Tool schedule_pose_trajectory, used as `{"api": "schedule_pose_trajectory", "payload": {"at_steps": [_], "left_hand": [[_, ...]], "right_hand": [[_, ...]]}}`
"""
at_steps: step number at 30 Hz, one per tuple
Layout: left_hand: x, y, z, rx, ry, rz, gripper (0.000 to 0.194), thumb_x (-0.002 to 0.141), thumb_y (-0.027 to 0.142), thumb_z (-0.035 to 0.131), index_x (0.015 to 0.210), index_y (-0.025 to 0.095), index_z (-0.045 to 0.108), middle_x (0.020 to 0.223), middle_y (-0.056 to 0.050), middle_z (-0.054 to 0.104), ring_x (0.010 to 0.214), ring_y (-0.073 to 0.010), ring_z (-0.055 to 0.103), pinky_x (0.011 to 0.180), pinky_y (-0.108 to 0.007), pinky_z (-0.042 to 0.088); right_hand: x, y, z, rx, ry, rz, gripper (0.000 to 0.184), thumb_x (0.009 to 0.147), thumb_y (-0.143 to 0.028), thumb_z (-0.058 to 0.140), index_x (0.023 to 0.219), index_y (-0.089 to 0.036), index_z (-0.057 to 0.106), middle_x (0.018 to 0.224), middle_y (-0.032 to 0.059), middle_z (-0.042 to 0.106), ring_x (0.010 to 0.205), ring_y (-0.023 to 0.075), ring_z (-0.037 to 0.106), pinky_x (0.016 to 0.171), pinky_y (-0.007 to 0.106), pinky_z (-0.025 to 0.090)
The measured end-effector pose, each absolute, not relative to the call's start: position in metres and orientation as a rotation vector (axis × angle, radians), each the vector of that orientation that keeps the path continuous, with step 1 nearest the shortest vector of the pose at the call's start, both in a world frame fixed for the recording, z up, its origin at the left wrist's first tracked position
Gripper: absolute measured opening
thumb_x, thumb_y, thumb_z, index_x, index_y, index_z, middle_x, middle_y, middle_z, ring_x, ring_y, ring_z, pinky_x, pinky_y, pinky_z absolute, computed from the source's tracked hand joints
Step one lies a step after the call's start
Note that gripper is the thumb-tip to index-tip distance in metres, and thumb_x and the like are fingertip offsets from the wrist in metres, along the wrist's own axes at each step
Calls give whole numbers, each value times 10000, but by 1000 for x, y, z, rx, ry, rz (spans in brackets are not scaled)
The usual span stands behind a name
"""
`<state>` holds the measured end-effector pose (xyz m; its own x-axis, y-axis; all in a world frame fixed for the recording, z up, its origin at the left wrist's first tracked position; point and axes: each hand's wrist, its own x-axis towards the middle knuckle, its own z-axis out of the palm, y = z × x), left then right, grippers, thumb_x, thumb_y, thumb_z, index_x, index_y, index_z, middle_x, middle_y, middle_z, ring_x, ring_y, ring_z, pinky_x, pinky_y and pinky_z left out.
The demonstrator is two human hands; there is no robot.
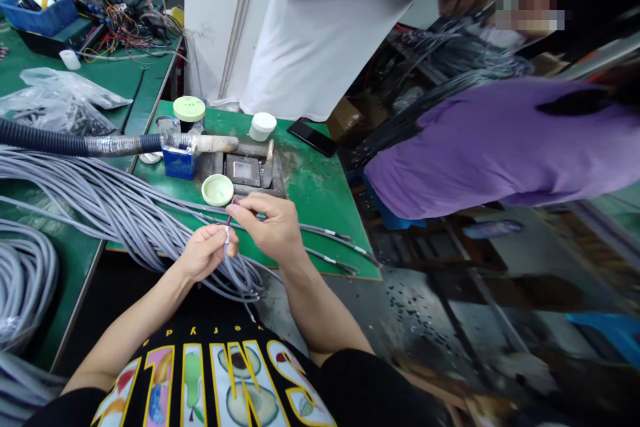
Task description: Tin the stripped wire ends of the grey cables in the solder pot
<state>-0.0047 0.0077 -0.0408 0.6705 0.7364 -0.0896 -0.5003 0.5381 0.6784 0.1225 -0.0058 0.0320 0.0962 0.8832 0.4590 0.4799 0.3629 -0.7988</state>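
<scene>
Between thumb and fingers, my left hand [206, 252] pinches a grey cable [228, 240] just at its white-wrapped end. Thin dark red and blue wires stick up out of that end, and my right hand [273, 223] closes its thumb and forefinger on their tips. A thick bundle of grey cables [115, 203] runs from the left and passes under both hands. Several stripped cable ends [327, 233] lie on the green table [320, 190] to the right. Just beyond my fingers sits an open pale green lid or dish [217, 189].
A small solder pot [245, 170] is set behind the dish, with a ribbed hose [65, 139] ending beside it. Nearby are a blue box [180, 161], a lidded jar [189, 110], a white tub [263, 125] and a phone [313, 137]. Two people stand close by, one in white [310, 47], one in purple [500, 140].
</scene>
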Motion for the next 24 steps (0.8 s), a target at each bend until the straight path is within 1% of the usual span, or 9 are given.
{"api": "schedule_pose_trajectory", "payload": {"at_steps": [5, 8, 11, 15, 17, 20, 22, 24], "left_hand": [[-5, 9, -37, 535, 357, 793, 373, 619, 438, 836, 654, 121, 645, 478, 27, 502, 475, -75, 424, 528, -221, 334], [-7, 11, -35, 477, 331, 810, 324, 640, 388, 832, 661, 126, 642, 494, 32, 497, 486, -72, 429, 527, -214, 346], [-8, 14, -34, 431, 308, 827, 287, 653, 348, 826, 680, 127, 644, 498, 36, 487, 513, -80, 455, 542, -214, 378], [-10, 16, -34, 375, 308, 843, 242, 707, 309, 788, 670, 123, 638, 513, 34, 512, 524, -85, 501, 581, -227, 439], [-10, 17, -35, 342, 347, 857, 210, 745, 269, 755, 663, 123, 629, 548, 28, 547, 538, -81, 528, 603, -223, 462], [-9, 17, -36, 303, 399, 857, 184, 760, 256, 742, 688, 121, 638, 601, 23, 583, 553, -72, 539, 589, -200, 462], [-7, 17, -37, 312, 398, 860, 216, 719, 294, 780, 692, 127, 646, 607, 27, 583, 551, -68, 528, 565, -191, 447], [-6, 16, -37, 373, 409, 876, 271, 670, 359, 813, 709, 136, 664, 624, 19, 604, 563, -75, 531, 567, -199, 444]], "right_hand": [[123, -11, 21, -1222, -1551, 355, 267, 820, -172, 613, 554, -188, 636, 519, -28, 600, 496, 98, 531, 547, 253, 426], [127, -14, 15, -1192, -1606, 261, 189, 829, -146, 612, 663, -197, 688, 583, -23, 662, 533, 111, 580, 595, 275, 453], [134, -16, 13, -1129, -1679, 134, 123, 837, -144, 616, 850, -212, 717, 711, 5, 713, 641, 141, 625, 646, 303, 481], [141, -17, 10, -941, -1903, 5, 264, 846, -95, 569, 1049, -216, 687, 888, 60, 726, 826, 177, 646, 728, 335, 523], [143, -16, 6, -875, -2026, -44, 321, 856, -81, 527, 1097, -236, 672, 1014, 72, 716, 944, 188, 636, 797, 356, 532], [143, -13, -2, -843, -2136, -87, 326, 871, -125, 525, 1122, -271, 671, 1160, 75, 678, 1082, 205, 597, 883, 384, 522], [144, -9, -8, -813, -2153, -108, 308, 870, -158, 552, 1127, -271, 678, 1189, 84, 673, 1138, 222, 574, 916, 399, 508], [146, -6, -11, -782, -2139, -80, 299, 874, -183, 566, 1135, -278, 678, 1172, 79, 690, 1162, 232, 568, 931, 413, 502]]}}
